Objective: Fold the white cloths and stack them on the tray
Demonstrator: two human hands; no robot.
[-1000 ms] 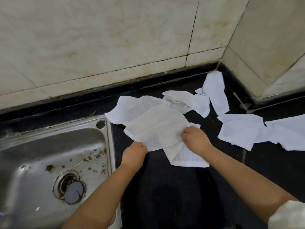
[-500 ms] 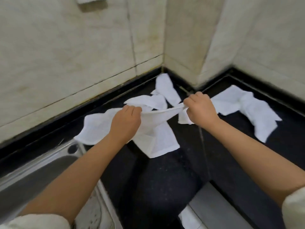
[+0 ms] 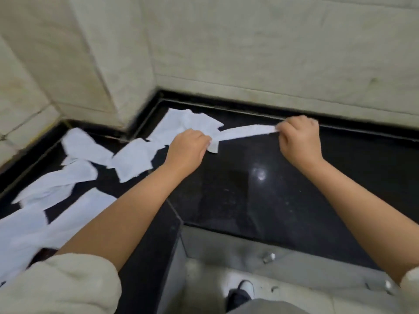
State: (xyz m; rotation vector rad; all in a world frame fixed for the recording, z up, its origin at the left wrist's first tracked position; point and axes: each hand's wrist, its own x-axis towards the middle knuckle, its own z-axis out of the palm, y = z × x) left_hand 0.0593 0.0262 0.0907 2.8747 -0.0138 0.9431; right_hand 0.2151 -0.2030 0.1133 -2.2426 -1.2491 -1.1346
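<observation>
Pinching opposite ends of one white cloth (image 3: 246, 131) above the black desk (image 3: 272, 189), left hand (image 3: 188, 149) and right hand (image 3: 299, 141) fingers curled tight. Best kept taut, edges matched before folding (no tray visible).

Both hands are up over the black tabletop (image 3: 260, 189), stretching one white cloth (image 3: 244, 132) out between them. Left hand (image 3: 188, 149) pinches one end, right hand (image 3: 299, 141) pinches the other, so it hangs as a thin strip above the surface. More loose cloths (image 3: 74, 177) lie scattered to the left, along the tiled wall (image 3: 272, 53). A shoe (image 3: 243, 291) shows on the floor below.
</observation>
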